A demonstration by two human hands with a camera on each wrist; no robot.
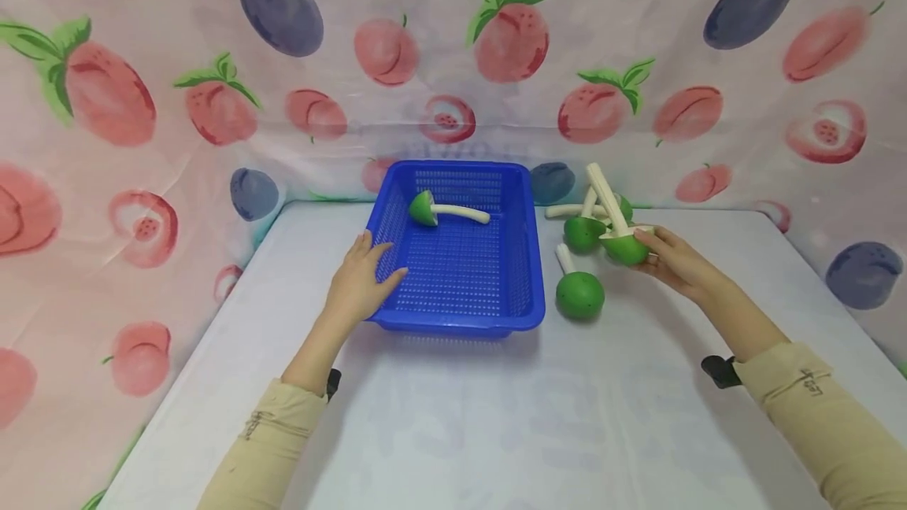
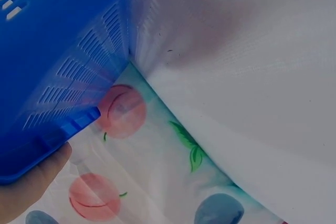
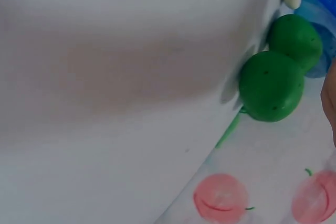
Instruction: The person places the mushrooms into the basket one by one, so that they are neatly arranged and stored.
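Observation:
My right hand (image 1: 673, 260) holds a toy mushroom (image 1: 627, 246) by its green cap, the ribbed white stalk pointing up and leaning left. Just behind and left of it lie more green-capped mushrooms (image 1: 583, 234), partly overlapped; two round caps (image 3: 271, 86) show in the right wrist view. Nearer me another mushroom (image 1: 579, 295) lies with its cap toward me. At the left rim of a blue plastic basket (image 1: 460, 323), my left hand (image 1: 357, 278) rests with thumb and fingers extended. Inside the basket, one green-capped mushroom (image 1: 423, 209) lies on its side near the back.
A white-covered table (image 1: 567, 415) carries everything. Behind it and at the left hangs a fruit-printed cloth (image 1: 439, 46). The basket's right wall is close to the loose mushrooms. Dark wrist straps (image 1: 721, 371) show under the sleeves.

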